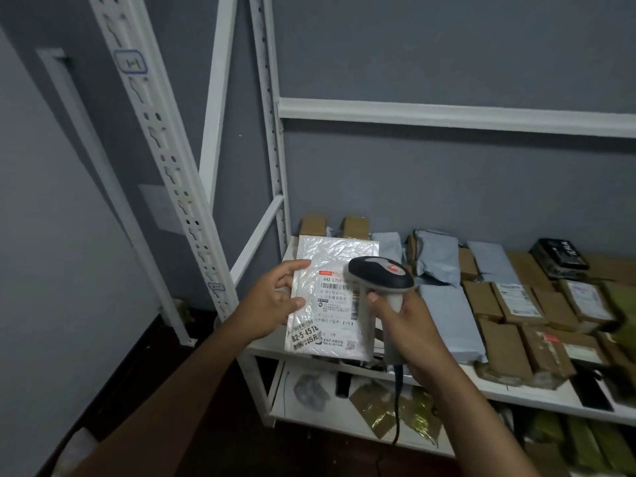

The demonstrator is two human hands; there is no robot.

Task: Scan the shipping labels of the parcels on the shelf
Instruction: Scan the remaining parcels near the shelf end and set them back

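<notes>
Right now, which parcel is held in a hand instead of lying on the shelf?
The clear plastic mailer with the white label, gripped by the left hand.

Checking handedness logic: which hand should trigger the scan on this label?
Right. The right hand already grips the scanner, its head over the label. The left hand is busy holding the white parcel.

White metal shelf [516, 390] here. Brown boxes [504, 349] and grey mailer bags [447, 315] lie packed together on it.
</notes>
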